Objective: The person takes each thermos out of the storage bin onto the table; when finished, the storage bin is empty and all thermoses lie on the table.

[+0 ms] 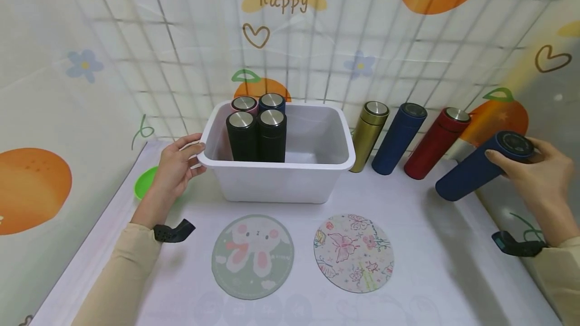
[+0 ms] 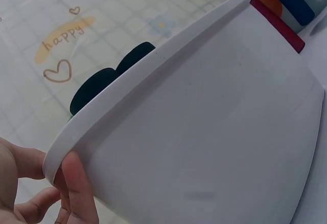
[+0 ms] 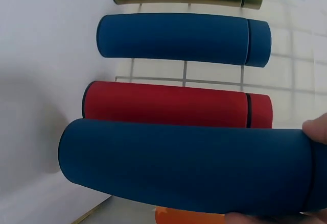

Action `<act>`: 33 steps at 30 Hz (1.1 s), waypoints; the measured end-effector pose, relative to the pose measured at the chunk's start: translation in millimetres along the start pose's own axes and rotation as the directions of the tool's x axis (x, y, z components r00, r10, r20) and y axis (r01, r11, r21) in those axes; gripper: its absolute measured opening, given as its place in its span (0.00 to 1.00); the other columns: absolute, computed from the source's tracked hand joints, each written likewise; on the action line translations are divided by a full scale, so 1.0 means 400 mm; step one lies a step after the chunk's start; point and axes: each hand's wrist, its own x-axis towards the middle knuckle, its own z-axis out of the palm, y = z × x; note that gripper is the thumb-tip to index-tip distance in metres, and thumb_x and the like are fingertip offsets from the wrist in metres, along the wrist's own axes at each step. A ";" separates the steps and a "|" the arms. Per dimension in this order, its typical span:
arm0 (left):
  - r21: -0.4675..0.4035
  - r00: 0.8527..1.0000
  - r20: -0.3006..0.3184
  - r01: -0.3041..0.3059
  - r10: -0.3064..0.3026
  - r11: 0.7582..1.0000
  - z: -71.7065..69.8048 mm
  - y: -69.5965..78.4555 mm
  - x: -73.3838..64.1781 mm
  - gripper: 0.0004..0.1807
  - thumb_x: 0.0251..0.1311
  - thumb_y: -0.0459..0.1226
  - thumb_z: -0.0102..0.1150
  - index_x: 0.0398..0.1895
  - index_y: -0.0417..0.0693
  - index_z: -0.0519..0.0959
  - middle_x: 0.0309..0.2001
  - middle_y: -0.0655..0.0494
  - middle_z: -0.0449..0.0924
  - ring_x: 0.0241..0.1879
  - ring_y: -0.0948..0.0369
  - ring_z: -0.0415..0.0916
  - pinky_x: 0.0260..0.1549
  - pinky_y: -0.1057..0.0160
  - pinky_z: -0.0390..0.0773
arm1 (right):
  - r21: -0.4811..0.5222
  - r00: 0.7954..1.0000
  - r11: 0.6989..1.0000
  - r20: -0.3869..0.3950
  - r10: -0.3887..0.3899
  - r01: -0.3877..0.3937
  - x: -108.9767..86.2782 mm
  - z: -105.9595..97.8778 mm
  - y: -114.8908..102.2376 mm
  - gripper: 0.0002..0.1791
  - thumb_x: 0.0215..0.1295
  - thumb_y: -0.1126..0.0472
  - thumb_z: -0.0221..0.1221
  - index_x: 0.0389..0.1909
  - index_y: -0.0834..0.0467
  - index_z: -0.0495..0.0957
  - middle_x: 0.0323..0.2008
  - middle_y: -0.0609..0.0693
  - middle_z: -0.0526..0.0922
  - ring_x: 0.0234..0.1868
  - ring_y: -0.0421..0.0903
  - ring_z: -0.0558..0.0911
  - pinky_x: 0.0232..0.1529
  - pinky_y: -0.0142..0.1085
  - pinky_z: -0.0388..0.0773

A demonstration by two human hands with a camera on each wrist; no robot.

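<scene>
At the left end of the white plastic tub (image 1: 276,185), my left hand (image 1: 174,167) pinches the rim between thumb and fingers. Inside the tub several thermos bottles (image 1: 242,137) stand grouped at the left, black ones in front; its right half shows bare floor. My right hand (image 1: 546,175) grips a dark blue thermos bottle (image 1: 476,170) around its lid end. That bottle tilts, base toward the lower left, and casts a long shadow on the table. In the right wrist view the same blue bottle (image 3: 179,163) overlaps a red bottle (image 3: 168,104) behind it.
Right of the tub stand a gold bottle (image 1: 369,137), a blue bottle (image 1: 399,140) and a red bottle (image 1: 436,145). Two round mats, a green rabbit mat (image 1: 252,255) and a butterfly mat (image 1: 353,253), lie in front. A green dish (image 1: 144,183) sits behind my left forearm.
</scene>
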 end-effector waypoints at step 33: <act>0.009 1.000 -0.012 0.005 -0.005 1.000 0.004 0.002 0.003 0.20 0.67 0.33 0.62 0.60 0.41 0.71 0.45 0.52 0.78 0.30 0.61 0.80 0.24 0.67 0.81 | -0.192 0.998 0.981 0.055 0.043 -0.032 0.177 0.072 0.023 0.53 0.59 0.33 0.61 0.75 0.63 0.59 0.69 0.65 0.64 0.58 0.59 0.70 0.38 0.32 0.70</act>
